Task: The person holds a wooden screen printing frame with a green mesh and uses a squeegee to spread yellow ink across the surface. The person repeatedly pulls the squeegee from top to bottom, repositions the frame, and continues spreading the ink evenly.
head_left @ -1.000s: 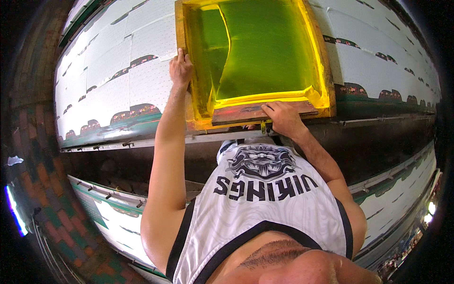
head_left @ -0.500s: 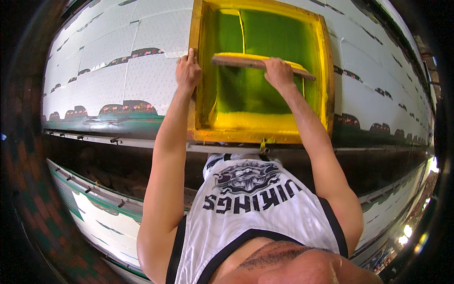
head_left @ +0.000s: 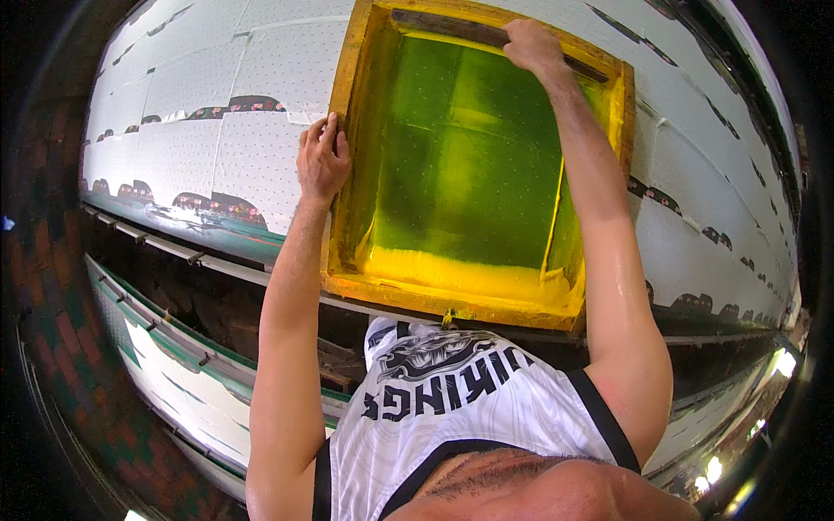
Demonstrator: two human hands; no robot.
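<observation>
A wooden screen printing frame (head_left: 340, 187) lies on the table, its green mesh smeared with yellow ink. Thick yellow ink (head_left: 452, 267) is banked along its near side. My right hand (head_left: 534, 48) is closed on a wooden squeegee (head_left: 452, 27) at the frame's far side, arm stretched over the mesh. The fingers hide part of the squeegee, whose blade edge I cannot see. My left hand (head_left: 323, 161) holds the frame's left rail, fingers partly curled and thumb against the wood.
White dotted fabric (head_left: 195, 65) with dark floral scalloped patches (head_left: 221, 207) covers the long table on both sides of the frame. A metal rail with pegs (head_left: 143, 237) runs along the near edge. Behind me stands another table with white fabric (head_left: 165, 382).
The squeegee and my right hand have moved from mid-screen to the far side. The frame now appears lower and slightly turned in view. My left hand stays at its left rail.
</observation>
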